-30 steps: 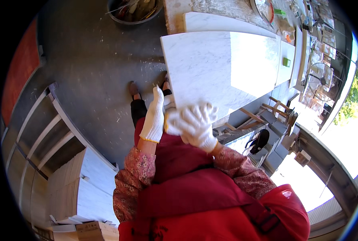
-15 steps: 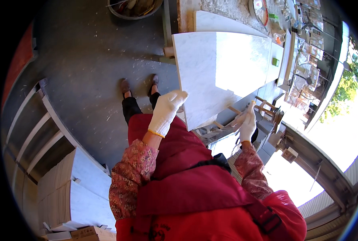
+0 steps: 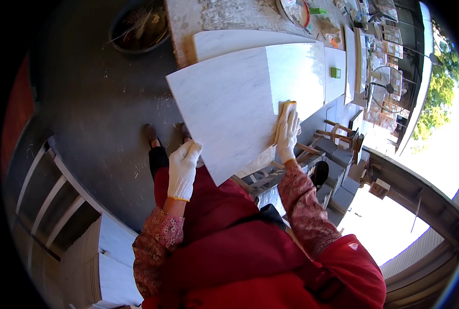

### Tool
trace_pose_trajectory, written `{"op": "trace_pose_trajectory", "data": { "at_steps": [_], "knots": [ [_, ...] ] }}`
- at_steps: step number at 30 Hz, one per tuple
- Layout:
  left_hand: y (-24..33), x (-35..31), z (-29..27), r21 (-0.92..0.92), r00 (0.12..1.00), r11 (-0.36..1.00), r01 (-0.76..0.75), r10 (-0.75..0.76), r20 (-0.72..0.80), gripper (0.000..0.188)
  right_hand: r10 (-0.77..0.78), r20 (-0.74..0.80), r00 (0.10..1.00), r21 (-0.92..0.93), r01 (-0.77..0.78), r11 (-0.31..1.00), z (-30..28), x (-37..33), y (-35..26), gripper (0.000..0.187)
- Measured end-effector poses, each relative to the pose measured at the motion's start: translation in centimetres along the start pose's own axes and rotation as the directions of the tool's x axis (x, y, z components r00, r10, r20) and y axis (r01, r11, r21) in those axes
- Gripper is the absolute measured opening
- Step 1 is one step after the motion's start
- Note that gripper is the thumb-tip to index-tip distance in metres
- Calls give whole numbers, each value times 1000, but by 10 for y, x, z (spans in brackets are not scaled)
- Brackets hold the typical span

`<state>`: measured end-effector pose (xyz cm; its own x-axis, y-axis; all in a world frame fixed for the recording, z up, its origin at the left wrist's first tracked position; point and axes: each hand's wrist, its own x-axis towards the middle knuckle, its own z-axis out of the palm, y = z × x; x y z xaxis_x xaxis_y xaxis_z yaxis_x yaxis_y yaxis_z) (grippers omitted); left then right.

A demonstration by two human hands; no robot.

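Observation:
A large white marble slab [image 3: 229, 103] lies flat in front of me on a wooden stand. My right hand [image 3: 288, 135], in a white glove, presses a yellow pad [image 3: 283, 114] flat against the slab near its right edge. My left hand [image 3: 182, 167], also in a white glove, hangs just off the slab's near corner with the fingers loosely together and nothing in it. My red apron and patterned sleeves fill the lower part of the view.
A second white slab [image 3: 240, 38] lies behind the first on a dusty workbench [image 3: 224, 13]. A round basin [image 3: 137, 28] sits on the dark floor at the back. Stacked pale slabs [image 3: 111, 262] and a wooden frame [image 3: 49, 190] stand at lower left. Wooden trestles [image 3: 337, 139] stand to the right.
My right hand has moved up from beside the slab's right edge onto its surface, with the yellow pad under it. My left hand has dropped back toward the near corner.

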<state>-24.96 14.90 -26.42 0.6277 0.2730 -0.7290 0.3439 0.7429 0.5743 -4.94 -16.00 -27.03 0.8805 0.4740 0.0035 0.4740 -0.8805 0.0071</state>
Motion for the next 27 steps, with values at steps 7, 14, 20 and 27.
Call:
{"op": "trace_pose_trajectory", "data": {
  "at_steps": [7,14,20,27],
  "knots": [
    [3,-3,-3,137,1000,990,27,-25,-15,28,170,-12,985,30,-170,985,-3,55,86,54],
    [10,-14,17,210,992,978,18,10,-130,31,-73,-154,985,-288,26,957,23,87,187,58],
    [9,-17,24,447,968,894,-34,142,-209,36,0,-131,991,-160,-21,987,25,119,250,62],
    [-4,-10,29,792,783,611,11,487,-387,51,54,-90,994,-284,-78,956,-29,197,269,36]
  ]
}}
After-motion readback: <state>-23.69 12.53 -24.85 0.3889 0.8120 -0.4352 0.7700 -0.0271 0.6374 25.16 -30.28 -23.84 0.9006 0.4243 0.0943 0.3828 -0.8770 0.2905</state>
